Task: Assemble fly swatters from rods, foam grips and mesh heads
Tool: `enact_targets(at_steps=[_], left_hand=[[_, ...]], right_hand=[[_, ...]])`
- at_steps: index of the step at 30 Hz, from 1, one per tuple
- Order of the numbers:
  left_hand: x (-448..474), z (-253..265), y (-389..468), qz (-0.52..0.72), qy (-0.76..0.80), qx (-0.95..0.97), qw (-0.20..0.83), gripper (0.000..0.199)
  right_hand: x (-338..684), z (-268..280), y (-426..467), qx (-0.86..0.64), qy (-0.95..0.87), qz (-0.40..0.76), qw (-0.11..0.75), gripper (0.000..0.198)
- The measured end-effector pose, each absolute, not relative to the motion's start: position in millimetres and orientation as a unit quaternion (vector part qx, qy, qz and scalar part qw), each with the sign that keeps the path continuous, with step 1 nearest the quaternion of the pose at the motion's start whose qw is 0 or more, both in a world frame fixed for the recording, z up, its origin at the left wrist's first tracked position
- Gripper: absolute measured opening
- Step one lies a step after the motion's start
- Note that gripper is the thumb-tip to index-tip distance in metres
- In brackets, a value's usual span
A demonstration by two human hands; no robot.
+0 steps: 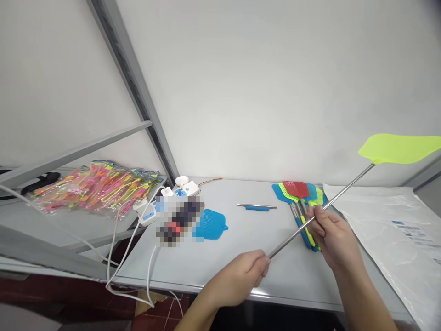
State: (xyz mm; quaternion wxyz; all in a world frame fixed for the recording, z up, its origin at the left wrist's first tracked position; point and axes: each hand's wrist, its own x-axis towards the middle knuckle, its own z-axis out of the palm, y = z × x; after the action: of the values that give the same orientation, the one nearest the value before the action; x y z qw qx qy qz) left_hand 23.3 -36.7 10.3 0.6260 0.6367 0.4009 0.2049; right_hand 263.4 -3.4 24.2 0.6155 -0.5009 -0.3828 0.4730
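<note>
A fly swatter with a yellow-green head and a long metal rod slants up to the right above the table. My left hand is closed around its lower end, so the grip is hidden. Higher up the rod, my right hand pinches the metal between thumb and fingers. Behind that hand lies a bundle of fly swatters with red, blue and yellow-green heads. A loose blue swatter head rests on the table at left. A metal rod with a blue grip lies between it and the bundle.
White power strips with cables stand at the table's back left. A blurred-out object lies beside them. Several colourful plastic packets fill a shelf at left. A white plastic mailing bag covers the right side. Metal shelf posts rise behind.
</note>
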Motion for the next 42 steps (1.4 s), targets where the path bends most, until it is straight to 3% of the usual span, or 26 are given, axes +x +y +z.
enact_targets(at_steps=[4, 11, 23, 29, 35, 42], left_hand=[[14, 0, -38, 0.198, 0.417, 0.631, 0.623, 0.038], [25, 6, -31, 0.208, 0.407, 0.646, 0.612, 0.036], [22, 10, -20, 0.165, 0.426, 0.698, 0.552, 0.039], [33, 16, -14, 0.175, 0.43, 0.719, 0.517, 0.037], [19, 14, -11, 0.136, 0.438, 0.726, 0.512, 0.035], [2, 12, -6, 0.116, 0.454, 0.733, 0.494, 0.033]], right_hand=[[240, 12, -5, -0.487, -0.364, 0.472, 0.638, 0.031], [206, -4, -29, -0.501, -0.451, 0.535, 0.51, 0.043], [233, -1, -8, -0.478, -0.377, 0.498, 0.618, 0.034], [219, -12, -16, -0.469, -0.46, 0.547, 0.519, 0.037], [258, 1, -1, -0.487, -0.357, 0.459, 0.652, 0.035], [268, 6, 8, -0.458, -0.343, 0.454, 0.683, 0.033]])
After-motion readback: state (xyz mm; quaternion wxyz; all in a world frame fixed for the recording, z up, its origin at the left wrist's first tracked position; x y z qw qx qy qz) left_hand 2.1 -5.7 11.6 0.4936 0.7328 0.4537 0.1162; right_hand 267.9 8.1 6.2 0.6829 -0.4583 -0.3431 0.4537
